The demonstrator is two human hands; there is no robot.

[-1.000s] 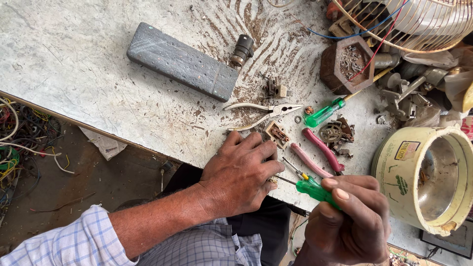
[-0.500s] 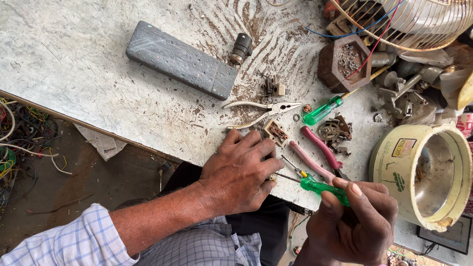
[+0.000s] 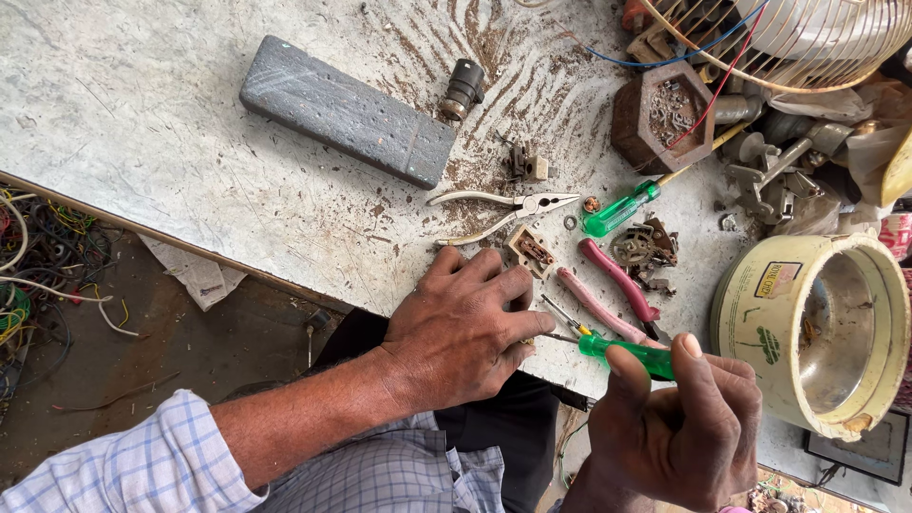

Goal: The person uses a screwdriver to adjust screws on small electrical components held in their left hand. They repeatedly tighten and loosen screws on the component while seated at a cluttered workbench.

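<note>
My left hand lies palm down at the near edge of the worn white table, fingers pressed over a small part that is mostly hidden. My right hand grips a green-handled screwdriver, whose thin tip points left under my left fingertips. A small cream switch body lies just beyond my left fingers. Red-handled pliers lie beside the screwdriver shaft.
Bare-metal needle-nose pliers, a second green screwdriver, a grey block and a dark cylindrical part lie farther out. A hexagonal wooden box of screws, a cream round tin and a fan grille stand right. Loose wires lie on the floor, left.
My right hand has shifted slightly right and lower with the green screwdriver, its tip still at my left fingertips. My left hand stays pressed in place.
</note>
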